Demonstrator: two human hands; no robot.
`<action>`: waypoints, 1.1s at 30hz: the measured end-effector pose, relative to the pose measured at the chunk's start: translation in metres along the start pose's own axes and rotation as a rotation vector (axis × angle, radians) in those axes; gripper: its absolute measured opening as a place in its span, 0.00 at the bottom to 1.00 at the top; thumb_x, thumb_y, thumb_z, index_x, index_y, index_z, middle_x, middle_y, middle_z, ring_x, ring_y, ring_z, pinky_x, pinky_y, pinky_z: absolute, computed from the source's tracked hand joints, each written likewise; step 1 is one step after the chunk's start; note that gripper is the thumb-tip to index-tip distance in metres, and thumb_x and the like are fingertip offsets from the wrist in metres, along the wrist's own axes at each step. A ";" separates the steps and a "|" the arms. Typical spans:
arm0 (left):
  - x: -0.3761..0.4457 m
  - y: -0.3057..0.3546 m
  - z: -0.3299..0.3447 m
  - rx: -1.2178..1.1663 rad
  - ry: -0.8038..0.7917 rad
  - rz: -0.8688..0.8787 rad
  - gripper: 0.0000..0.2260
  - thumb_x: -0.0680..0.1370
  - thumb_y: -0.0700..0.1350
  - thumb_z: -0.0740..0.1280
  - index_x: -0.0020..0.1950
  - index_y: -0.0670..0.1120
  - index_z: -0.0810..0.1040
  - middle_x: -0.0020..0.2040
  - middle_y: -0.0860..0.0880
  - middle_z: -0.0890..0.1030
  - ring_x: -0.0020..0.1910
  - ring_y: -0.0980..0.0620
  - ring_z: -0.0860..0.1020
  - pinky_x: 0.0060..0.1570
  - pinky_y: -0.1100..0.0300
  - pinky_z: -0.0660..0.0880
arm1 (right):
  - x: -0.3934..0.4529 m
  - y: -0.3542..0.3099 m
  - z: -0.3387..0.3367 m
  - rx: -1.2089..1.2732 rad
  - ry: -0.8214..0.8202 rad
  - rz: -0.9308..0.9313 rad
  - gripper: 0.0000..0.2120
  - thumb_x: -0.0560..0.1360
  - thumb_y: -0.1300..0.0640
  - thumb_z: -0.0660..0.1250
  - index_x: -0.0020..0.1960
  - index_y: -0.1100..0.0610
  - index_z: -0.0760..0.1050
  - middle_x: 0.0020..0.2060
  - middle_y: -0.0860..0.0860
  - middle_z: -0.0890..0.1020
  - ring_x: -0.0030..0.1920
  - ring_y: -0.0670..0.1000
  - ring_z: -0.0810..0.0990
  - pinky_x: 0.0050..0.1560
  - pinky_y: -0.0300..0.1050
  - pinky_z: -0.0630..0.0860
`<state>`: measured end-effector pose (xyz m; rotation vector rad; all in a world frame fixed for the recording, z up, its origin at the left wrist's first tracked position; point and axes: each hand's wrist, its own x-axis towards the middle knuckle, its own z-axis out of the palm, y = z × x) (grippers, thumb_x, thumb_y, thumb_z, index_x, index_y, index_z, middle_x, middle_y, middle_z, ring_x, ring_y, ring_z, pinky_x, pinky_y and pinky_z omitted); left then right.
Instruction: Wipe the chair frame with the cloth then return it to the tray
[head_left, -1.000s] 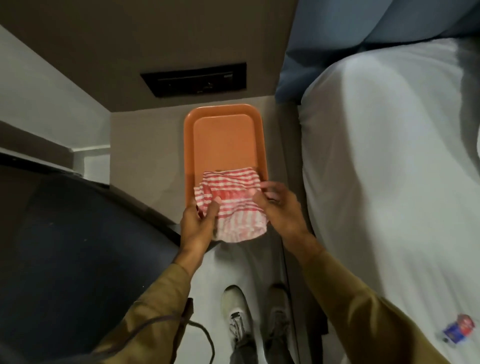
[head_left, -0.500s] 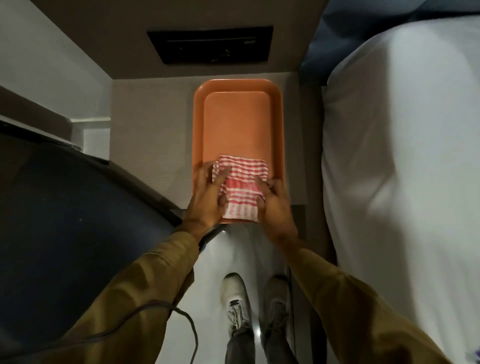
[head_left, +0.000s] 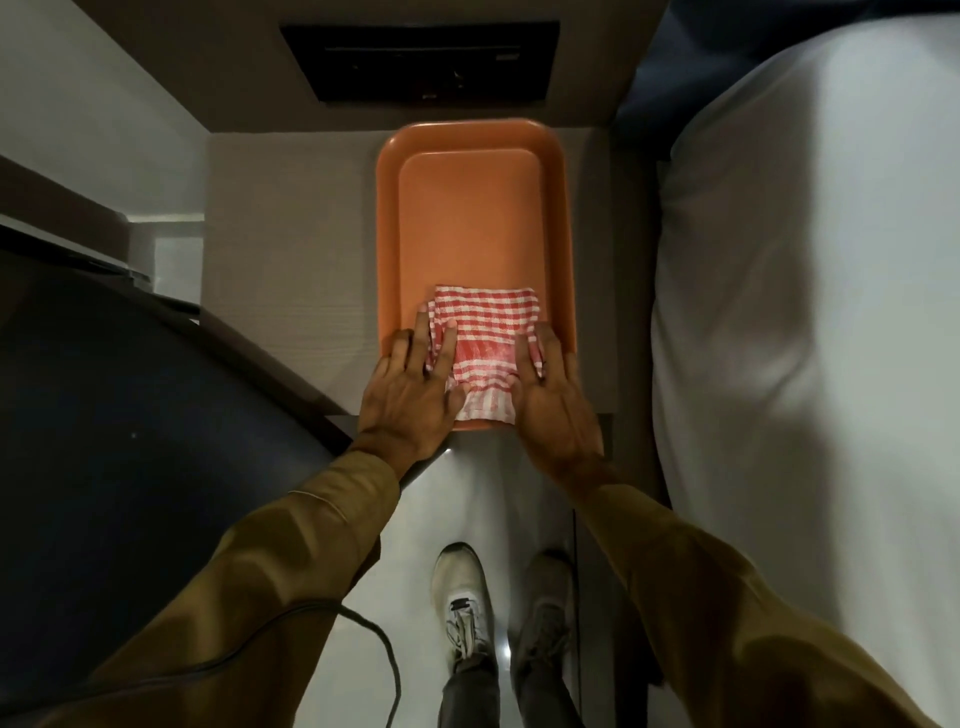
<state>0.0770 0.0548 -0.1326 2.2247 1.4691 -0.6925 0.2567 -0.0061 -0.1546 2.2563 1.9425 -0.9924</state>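
Note:
A folded red-and-white checked cloth (head_left: 485, 332) lies at the near end of the orange tray (head_left: 472, 208), its near edge reaching the tray's rim. My left hand (head_left: 415, 389) rests on the cloth's left side with a fold of it between the fingers. On the right side, my right hand (head_left: 553, 400) lies with the cloth's edge caught at its fingertips. Both hands are nearly flat, pressing down. The dark chair (head_left: 130, 441) fills the left of the view, with its curved rim next to my left wrist.
The tray sits on a beige bedside surface (head_left: 291, 249). A white bed (head_left: 810, 291) runs along the right. A black panel (head_left: 421, 60) is set in the wall beyond the tray. My shoes (head_left: 462, 597) stand on a pale floor, and a cable (head_left: 363, 629) hangs by my left sleeve.
The cloth went from a loose bundle held over the tray's near edge to a folded square lying flat in the tray. Both hands lowered and flattened onto its sides.

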 end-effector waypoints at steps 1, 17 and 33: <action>0.001 0.001 0.001 0.005 0.003 -0.003 0.37 0.88 0.63 0.49 0.90 0.48 0.36 0.90 0.40 0.36 0.89 0.35 0.50 0.88 0.42 0.54 | 0.002 0.000 0.000 0.006 0.011 0.000 0.42 0.83 0.37 0.57 0.87 0.55 0.42 0.87 0.56 0.48 0.85 0.61 0.56 0.81 0.59 0.65; 0.004 0.007 0.009 -0.026 0.014 -0.022 0.37 0.88 0.63 0.49 0.89 0.47 0.36 0.90 0.40 0.37 0.90 0.35 0.48 0.88 0.42 0.51 | 0.000 -0.007 0.005 -0.242 -0.098 0.025 0.44 0.84 0.39 0.57 0.86 0.59 0.37 0.87 0.57 0.43 0.85 0.65 0.56 0.85 0.60 0.56; -0.019 0.014 -0.014 -0.085 0.099 -0.057 0.34 0.89 0.62 0.44 0.90 0.47 0.39 0.91 0.43 0.42 0.90 0.37 0.42 0.88 0.41 0.40 | -0.015 -0.017 -0.044 -0.191 0.006 0.078 0.42 0.81 0.32 0.58 0.87 0.49 0.47 0.86 0.51 0.56 0.83 0.60 0.60 0.84 0.63 0.53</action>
